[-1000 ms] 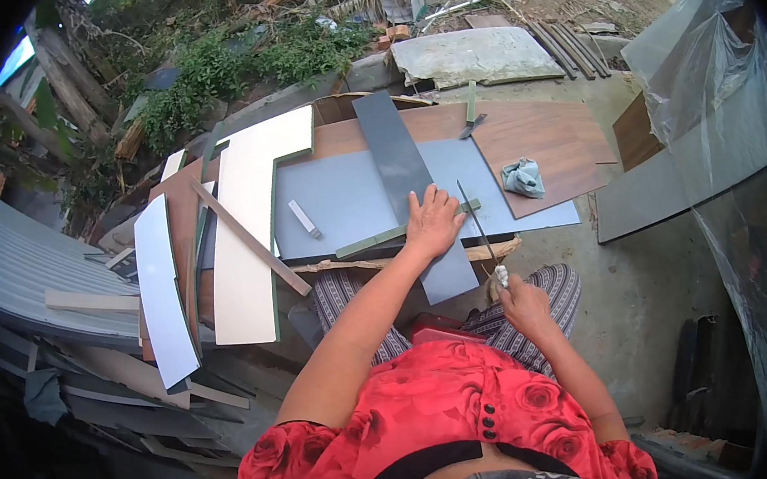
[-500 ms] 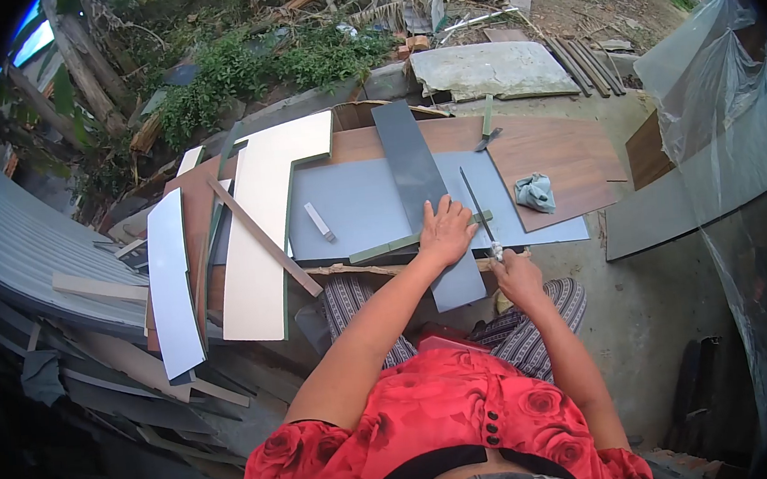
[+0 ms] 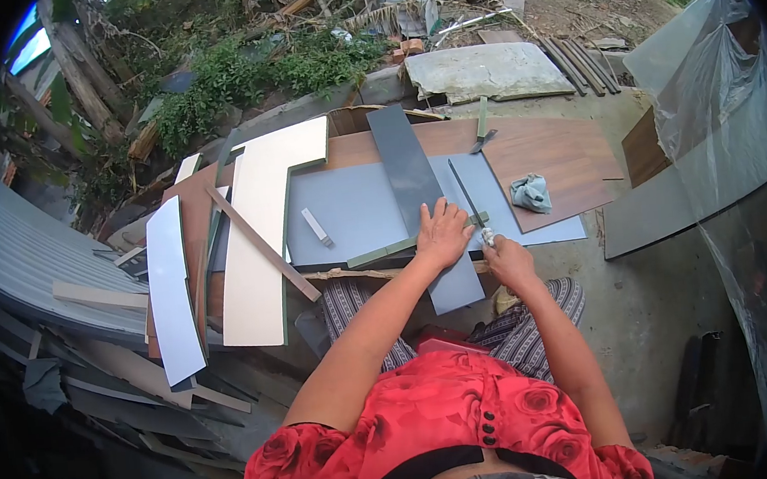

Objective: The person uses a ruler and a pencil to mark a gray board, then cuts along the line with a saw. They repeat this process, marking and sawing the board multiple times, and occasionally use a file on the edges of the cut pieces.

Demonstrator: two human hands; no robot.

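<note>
My left hand (image 3: 444, 234) lies with spread fingers on a long dark grey board (image 3: 406, 160), pressing on it where it crosses a thin green strip (image 3: 383, 252). The board slants over the work surface, and its near end overhangs the front edge. My right hand (image 3: 508, 260) is wrapped round the pale handle of a long thin saw-like blade (image 3: 465, 190). The blade points away from me, just right of the dark board and close to the strip's right end. Under both lies a blue-grey panel (image 3: 353, 201).
Cream board (image 3: 260, 241), brown strip (image 3: 260, 239) and white curved board (image 3: 171, 285) lie left. A small white block (image 3: 317, 227) sits mid-surface. On the brown panel (image 3: 559, 156) rests a crumpled cloth (image 3: 531, 194). Plastic sheeting (image 3: 711, 120) hangs right.
The blade and my right hand have moved slightly away from me and to the left. My left hand stays on the dark board.
</note>
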